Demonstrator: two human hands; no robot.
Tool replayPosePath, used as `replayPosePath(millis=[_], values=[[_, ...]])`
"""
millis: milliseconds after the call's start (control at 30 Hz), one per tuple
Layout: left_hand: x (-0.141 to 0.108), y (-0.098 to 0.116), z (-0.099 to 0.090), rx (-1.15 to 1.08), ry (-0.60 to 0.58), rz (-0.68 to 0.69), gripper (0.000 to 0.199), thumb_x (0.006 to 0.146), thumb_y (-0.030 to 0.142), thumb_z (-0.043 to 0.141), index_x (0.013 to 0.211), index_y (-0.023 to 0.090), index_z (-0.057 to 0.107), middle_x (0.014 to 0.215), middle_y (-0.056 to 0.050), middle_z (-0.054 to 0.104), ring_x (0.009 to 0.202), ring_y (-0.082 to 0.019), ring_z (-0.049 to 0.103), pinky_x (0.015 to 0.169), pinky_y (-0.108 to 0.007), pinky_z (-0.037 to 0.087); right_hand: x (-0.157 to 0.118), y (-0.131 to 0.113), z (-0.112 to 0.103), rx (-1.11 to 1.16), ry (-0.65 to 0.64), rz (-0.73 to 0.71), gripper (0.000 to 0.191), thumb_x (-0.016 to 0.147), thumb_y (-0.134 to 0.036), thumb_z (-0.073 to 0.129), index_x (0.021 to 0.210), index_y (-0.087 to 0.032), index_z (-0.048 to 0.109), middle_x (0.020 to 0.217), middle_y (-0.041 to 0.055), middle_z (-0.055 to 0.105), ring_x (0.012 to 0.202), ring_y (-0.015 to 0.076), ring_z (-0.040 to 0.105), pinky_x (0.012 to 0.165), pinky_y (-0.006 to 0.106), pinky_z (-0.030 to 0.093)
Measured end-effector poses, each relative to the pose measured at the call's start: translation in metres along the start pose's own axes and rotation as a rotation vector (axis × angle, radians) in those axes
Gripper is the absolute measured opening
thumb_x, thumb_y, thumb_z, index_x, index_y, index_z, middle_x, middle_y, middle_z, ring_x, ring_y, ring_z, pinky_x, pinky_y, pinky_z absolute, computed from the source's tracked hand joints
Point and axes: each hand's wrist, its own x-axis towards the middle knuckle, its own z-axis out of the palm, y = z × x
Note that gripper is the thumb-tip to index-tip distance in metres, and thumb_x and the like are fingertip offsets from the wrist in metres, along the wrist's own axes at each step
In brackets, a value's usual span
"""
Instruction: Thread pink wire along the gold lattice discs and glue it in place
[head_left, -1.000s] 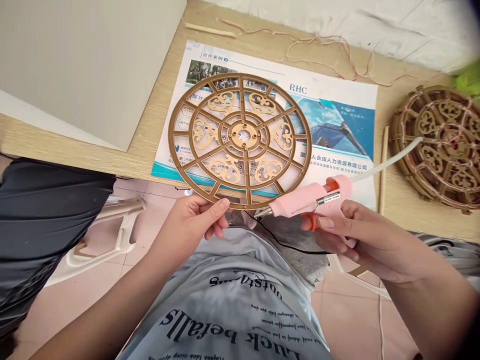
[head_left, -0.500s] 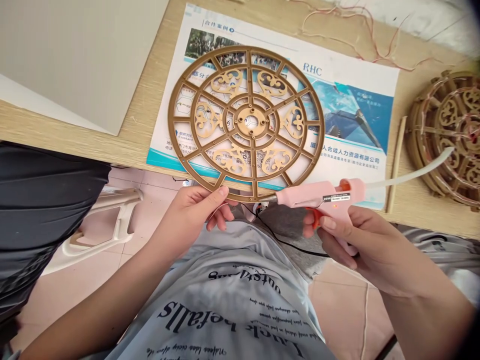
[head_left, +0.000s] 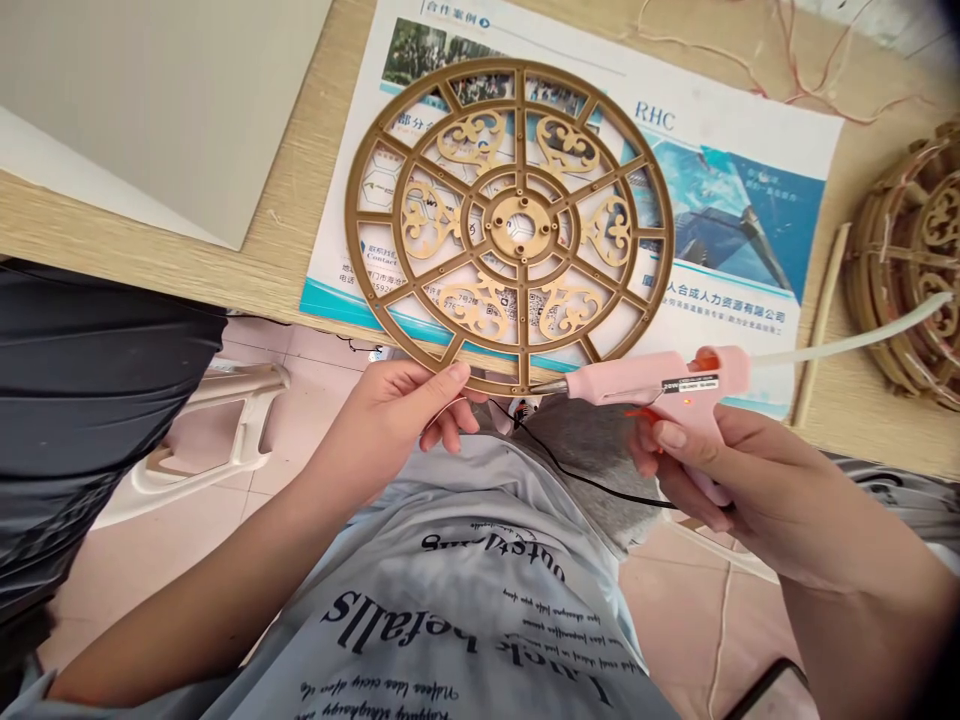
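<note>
A round gold openwork frame [head_left: 520,364] with spokes and scroll ornaments lies over a printed sheet, its near rim jutting past the table edge. My left hand [head_left: 420,405] pinches that rim between thumb and fingers, with a thin wire by the fingertips. In my right hand [head_left: 705,450] is a pink glue gun [head_left: 630,380], a finger at its orange trigger and a small light glowing on its side. The gun's metal nozzle points left and meets the near rim around the bottom spoke. A whitish glue stick [head_left: 847,345] sticks out from its back.
The printed sheet [head_left: 750,130] rests on the wooden table [head_left: 292,200]. At right are more gold round frames [head_left: 900,270] wound with wire, and a thin stick [head_left: 821,320]. A grey board [head_left: 150,100] covers the left. Loose wires [head_left: 817,80] lie at the back; a black cord [head_left: 577,475] hangs below.
The view has shifted a little, so the frame and sheet appear higher and things at right lie farther right. The nozzle stays at the near rim; my left hand keeps its pinch.
</note>
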Motion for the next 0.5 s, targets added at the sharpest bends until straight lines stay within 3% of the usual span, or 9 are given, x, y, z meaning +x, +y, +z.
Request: replayPosePath(millis=[300,500], values=[[-0.0001,0.0030,0.0025,0.060,0.027,-0.013,0.047,0.091,0.056,0.080,0.070,0.014,0.076,0.073,-0.008,0.074,0.053,-0.010,0.058,0.048,-0.021,0.038,-0.0027,-0.0040,0.0014,-0.066,-0.015,-0.033,0.053,0.104,-0.064,0.064,0.077,-0.019,0.060,0.051,-0.0019,0.045,0.050,0.0096,0.031,0.050,0.027,0.028],[-0.0005,0.0025,0.0014,0.061,0.027,-0.010,0.045,0.093,0.055,0.079,0.073,0.015,0.078,0.074,-0.007,0.075,0.053,-0.009,0.059,0.049,-0.021,0.038,-0.0047,-0.0002,-0.0036,-0.168,-0.004,-0.088,0.060,0.108,-0.063,0.059,0.067,-0.019,0.053,0.055,0.0003,0.046,0.054,0.0115,0.038,0.053,0.029,0.031]])
